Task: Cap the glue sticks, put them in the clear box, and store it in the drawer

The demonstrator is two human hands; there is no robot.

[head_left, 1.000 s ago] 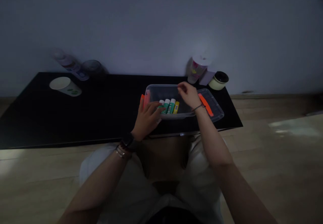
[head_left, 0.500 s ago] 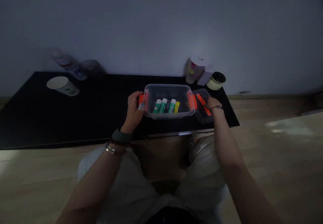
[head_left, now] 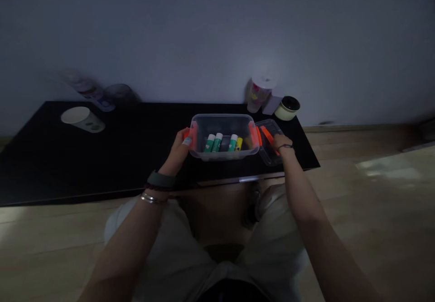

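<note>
A clear plastic box (head_left: 222, 123) with orange side latches stands on the black table (head_left: 136, 152). Inside lie several glue sticks (head_left: 222, 143), green-and-white ones and a yellow one. My left hand (head_left: 180, 145) is closed on the box's left end at the orange latch. My right hand (head_left: 280, 142) rests at the box's right side, fingers curled on the clear lid (head_left: 268, 141) with its orange clip, which lies beside the box.
A paper cup (head_left: 81, 118) lies on its side at the far left, with a bottle (head_left: 86, 89) and a dark bowl (head_left: 118, 94) behind it. A lidded cup (head_left: 258, 93) and a small round jar (head_left: 287, 108) stand at the back right by the wall.
My left hand came out of the box and took hold of its left end. My right hand left the box's inside and moved right onto the lid. The box shifted slightly left.
</note>
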